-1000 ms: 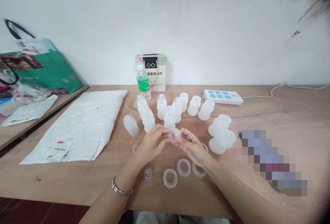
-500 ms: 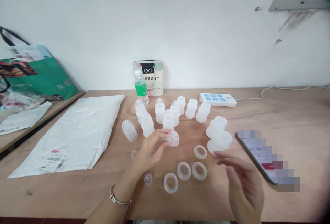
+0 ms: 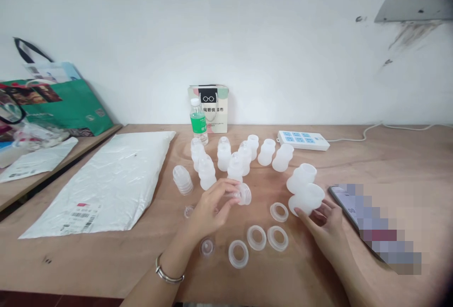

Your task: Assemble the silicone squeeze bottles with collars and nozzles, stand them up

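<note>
The left hand (image 3: 212, 205) keeps a closed grip on a clear threaded ring (image 3: 245, 194), above the surface (image 3: 92, 264). The right hand (image 3: 327, 227) curves its half-open grip around the nearest white bottle (image 3: 307, 198); whether it holds, I cannot tell. The paper bag (image 3: 221, 94) reads "眼镜"; the phone (image 3: 348, 209) shows "00".

Milky-white, waisted plastic bottle (image 3: 306, 197) by R fingers (image 3: 331, 211); clear, ridged plastic piece (image 3: 245, 194) in L fingers (image 3: 225, 186); translucent-wht plastic rings (image 3: 278, 247) btwn; grn-labelled clear plastic bottle (image 3: 198, 123) beyond L.
</note>
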The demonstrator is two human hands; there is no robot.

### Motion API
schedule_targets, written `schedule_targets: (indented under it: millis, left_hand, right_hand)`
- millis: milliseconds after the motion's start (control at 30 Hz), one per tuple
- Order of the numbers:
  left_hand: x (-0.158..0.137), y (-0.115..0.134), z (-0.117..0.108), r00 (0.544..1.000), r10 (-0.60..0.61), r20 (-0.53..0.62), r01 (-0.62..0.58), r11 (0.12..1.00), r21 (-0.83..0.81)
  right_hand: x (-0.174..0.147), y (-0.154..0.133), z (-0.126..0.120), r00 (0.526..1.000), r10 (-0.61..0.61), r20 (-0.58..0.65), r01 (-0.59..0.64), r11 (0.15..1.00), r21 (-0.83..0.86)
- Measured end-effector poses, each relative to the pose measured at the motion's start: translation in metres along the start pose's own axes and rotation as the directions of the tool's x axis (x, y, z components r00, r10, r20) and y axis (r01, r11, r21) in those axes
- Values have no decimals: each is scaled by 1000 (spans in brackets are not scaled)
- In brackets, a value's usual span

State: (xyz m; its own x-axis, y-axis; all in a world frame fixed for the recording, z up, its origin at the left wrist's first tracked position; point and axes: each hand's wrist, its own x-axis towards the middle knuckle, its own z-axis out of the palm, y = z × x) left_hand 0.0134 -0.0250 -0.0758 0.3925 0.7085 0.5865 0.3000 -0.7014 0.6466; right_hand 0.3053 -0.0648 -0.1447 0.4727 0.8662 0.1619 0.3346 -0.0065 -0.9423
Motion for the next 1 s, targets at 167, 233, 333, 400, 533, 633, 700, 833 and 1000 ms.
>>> schedule_targets:
  millis: [167,233,333,400,533,633,700,833,1000]
  left_hand:
    - [-2,2,0,999,-43,-17,42,998,-49]
    - [-2,3,0,996,-83,-13,82,991,-102]
    - [-2,4,1,988,-154,-27,141,951,-276]
    - [-1,3,3,977,-213,-29,184,898,-399]
    - [0,1,4,960,-269,-71,203,852,-483]
    - [2,0,2,973,-224,-59,177,883,-436]
    - [2,-2,1,981,-192,-33,163,903,-397]
    - [3,-8,1,982,-178,-55,140,899,-414]
    - [3,-6,5,948,-311,-69,228,815,-533]
  right_hand:
    - [2,-12,2,988,99,119,-86,990,-113]
    - [0,-17,4,991,84,104,-67,986,-153]
    - [-7,-27,9,993,-119,16,120,975,-185]
    - [-12,-38,13,956,-292,43,293,927,-233]
    - [-11,-65,24,785,-485,386,588,779,-217]
    - [-3,-77,34,657,-557,508,703,696,-146]
    - [3,-79,40,602,-598,529,750,651,-118]
    - [11,-76,49,525,-697,488,828,550,-107]
    - [8,-69,55,478,-775,415,877,450,-168]
